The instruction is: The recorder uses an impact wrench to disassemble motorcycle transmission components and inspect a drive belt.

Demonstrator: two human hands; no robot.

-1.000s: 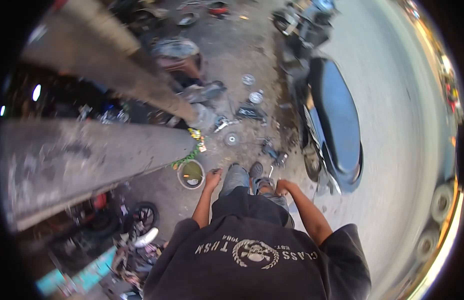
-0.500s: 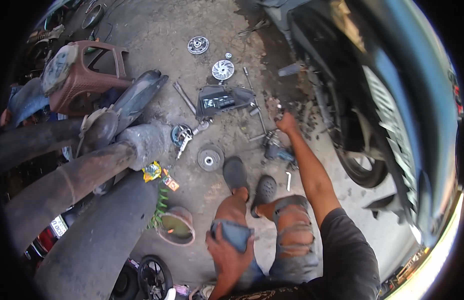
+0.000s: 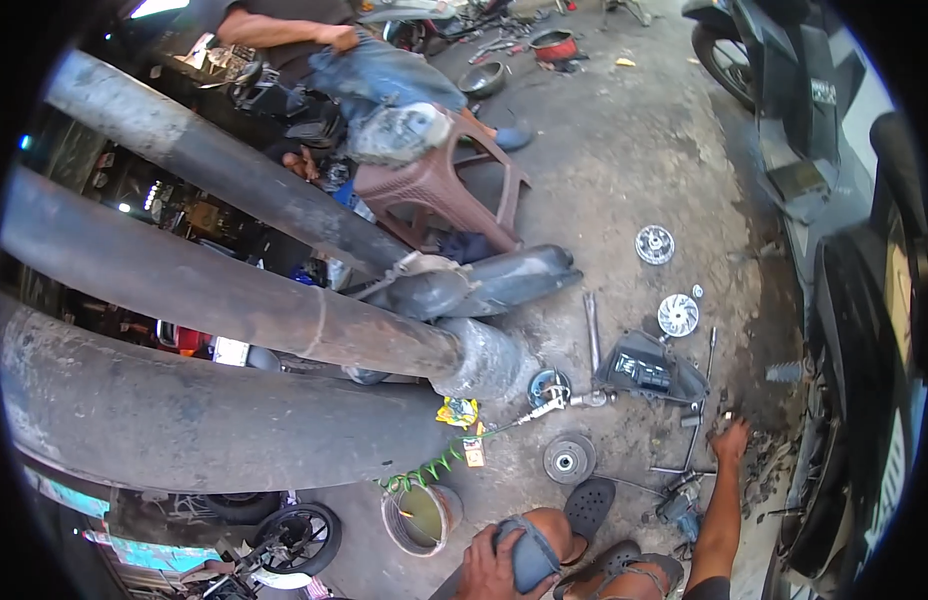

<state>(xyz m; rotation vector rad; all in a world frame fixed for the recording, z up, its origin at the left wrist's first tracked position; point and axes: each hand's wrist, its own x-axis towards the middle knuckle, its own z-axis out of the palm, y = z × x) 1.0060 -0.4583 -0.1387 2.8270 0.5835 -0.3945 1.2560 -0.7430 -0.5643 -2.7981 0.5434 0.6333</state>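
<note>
My right hand (image 3: 728, 438) reaches down to the gritty floor, fingers closed at a small pale piece I cannot make out, beside a T-handle wrench (image 3: 694, 440). My left hand (image 3: 484, 562) grips grey-blue fabric (image 3: 532, 558) at my knee. Around them lie a drill-like tool (image 3: 682, 505), a round metal disc (image 3: 569, 458), a black cover (image 3: 644, 372), a finned pulley (image 3: 677, 315), another pulley part (image 3: 654, 245) and a tool with green coiled hose (image 3: 546, 402).
Large pipes (image 3: 214, 420) cross the left side, near a bucket (image 3: 424, 530). Beyond them are a brown plastic stool (image 3: 494, 190) and another person's arm (image 3: 274, 30) and jeans. Scooters (image 3: 854, 320) line the right side. A loose wheel (image 3: 304, 540) lies at bottom left.
I have bent down, my right hand lowering from beside my leg to the floor, my left moving onto my knee. The view has swung, bringing the other person into sight.
</note>
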